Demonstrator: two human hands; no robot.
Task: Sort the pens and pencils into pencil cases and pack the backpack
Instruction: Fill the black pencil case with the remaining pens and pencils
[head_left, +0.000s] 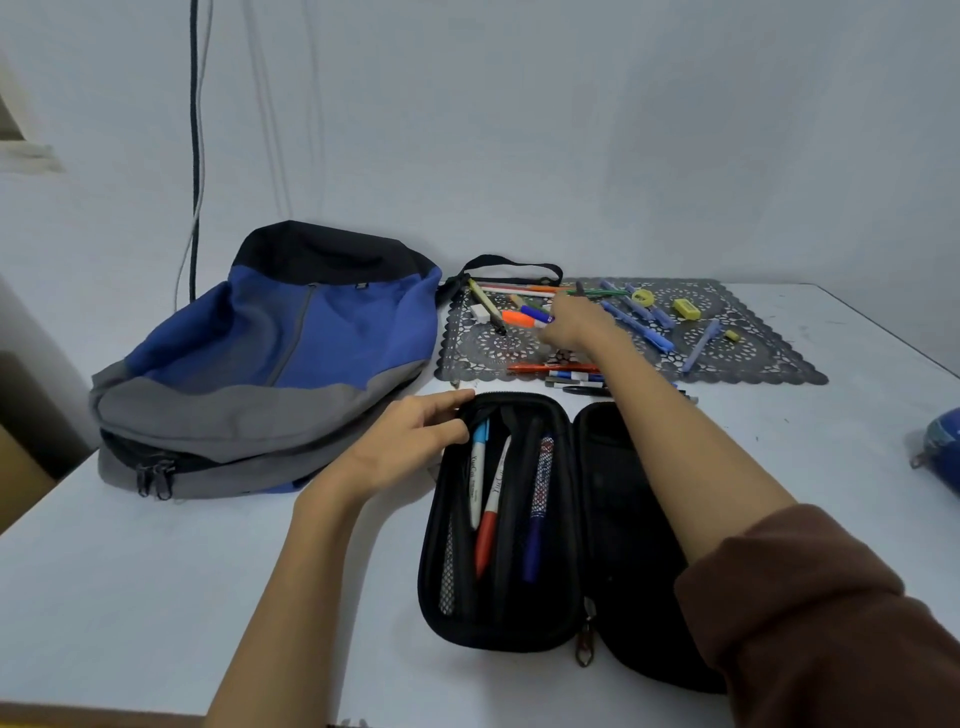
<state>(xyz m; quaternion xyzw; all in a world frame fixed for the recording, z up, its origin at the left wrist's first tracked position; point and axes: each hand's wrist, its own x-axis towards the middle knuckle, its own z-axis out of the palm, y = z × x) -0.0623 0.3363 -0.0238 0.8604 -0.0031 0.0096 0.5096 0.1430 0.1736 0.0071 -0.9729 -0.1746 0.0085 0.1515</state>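
A black pencil case (558, 525) lies open on the white table in front of me. Its left half holds a blue-capped pen, a red-capped pen (488, 525) and a purple pen (535, 525). My left hand (415, 431) grips the case's top left rim. My right hand (569, 325) reaches over the dark lace mat (748, 358), its fingers at a blue-and-white marker (535, 314) beside an orange one (517, 318); whether they hold it I cannot tell. Several pens and pencils (639, 325) lie spread on the mat. A blue, grey and black backpack (270, 364) lies at the left.
Yellow erasers and a sharpener (685, 307) and a white eraser (480, 312) lie on the mat. More pens (571, 374) rest along its near edge. A blue pouch (943, 447) shows at the right edge. Cables hang down the wall at back left.
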